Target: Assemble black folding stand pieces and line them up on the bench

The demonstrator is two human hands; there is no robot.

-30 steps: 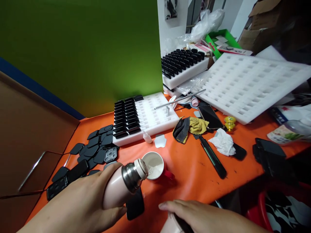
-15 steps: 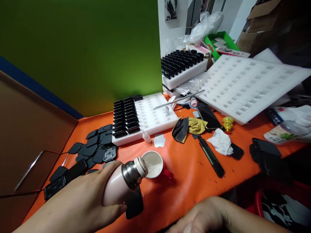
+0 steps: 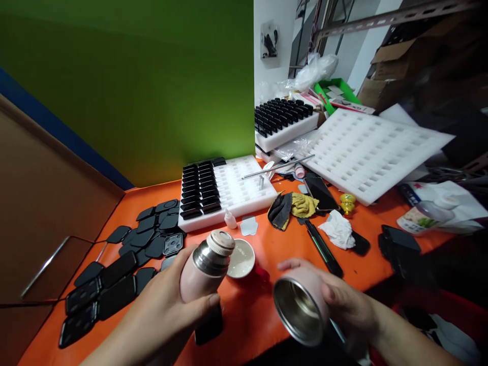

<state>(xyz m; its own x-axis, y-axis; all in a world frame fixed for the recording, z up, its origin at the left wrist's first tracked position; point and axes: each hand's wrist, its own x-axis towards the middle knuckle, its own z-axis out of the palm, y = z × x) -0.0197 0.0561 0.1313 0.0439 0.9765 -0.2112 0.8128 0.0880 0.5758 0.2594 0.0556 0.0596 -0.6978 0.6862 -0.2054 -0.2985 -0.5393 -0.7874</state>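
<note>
1. Grasped in our left hand [image 3: 162, 300] is a pink flask [image 3: 189, 278], the fingers and thumb wrapped about its body.
2. We have it tilted, with its steel neck [image 3: 212, 258] and off-white stopper [image 3: 221, 241] leaning away from us and to the right; the stopper sits on the neck.
3. Our right hand [image 3: 348, 301] grips a pink cup [image 3: 317, 284] with a steel lining, thumb against its near side; its mouth is turned towards us, and we see down into it.
4. Both flask and cup are held above the near part of the orange table [image 3: 280, 246], well apart from each other.
5. Just beyond the flask's top stands a mug [image 3: 241, 259] with a red handle [image 3: 262, 274]. Something pale lies inside it, powder or liquid we cannot tell. The stopper overlaps its rim in our view, and whether they touch is unclear.
6. Under our left hand we see part of a flat black piece [image 3: 209, 328]; more dark pieces [image 3: 145, 238] lie heaped to the left.
7. Past the mug stand a small white bottle [image 3: 230, 220] and, behind it, a white foam tray [image 3: 238, 178] partly filled with black parts [image 3: 201, 188]. To the right are a yellow-and-grey cloth [image 3: 304, 204] and a crumpled tissue [image 3: 337, 229].
</note>
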